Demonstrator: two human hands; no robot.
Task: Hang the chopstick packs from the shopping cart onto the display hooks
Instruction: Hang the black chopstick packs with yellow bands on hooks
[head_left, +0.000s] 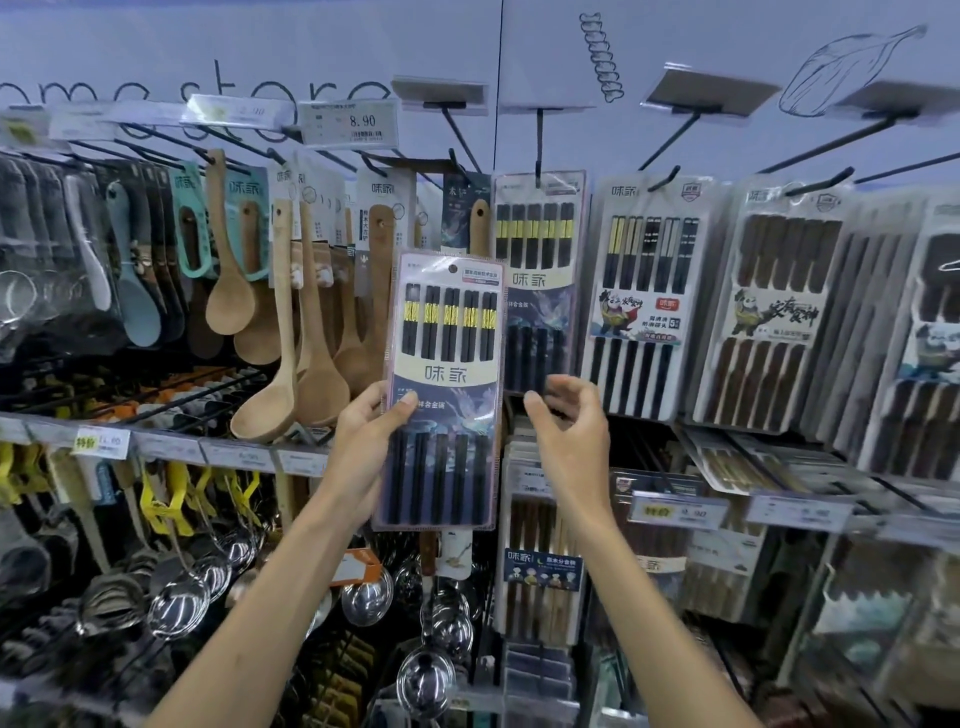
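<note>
I am gripping a pack with my left hand, thumb pressing on the front near the left edge, fingers going behind. My right hand is hovering just beside the pack's right edge, fingers loosely curled, grasping nothing. The pack is standing upright in front of the display, below and left of the hook that is carrying a matching pack. The cart is not showing in view. Step in hand, as I am judging it: lifting the pack and threading its hole onto that hook. To do it well, I am planning on bringing the right hand onto the free edge for steadying, raising the pack until the hole is sitting level with the hook tip, keeping the card square to the rod, then sliding it back against the matching pack. Risk: a tilted card is likely catching on the tip.
</note>
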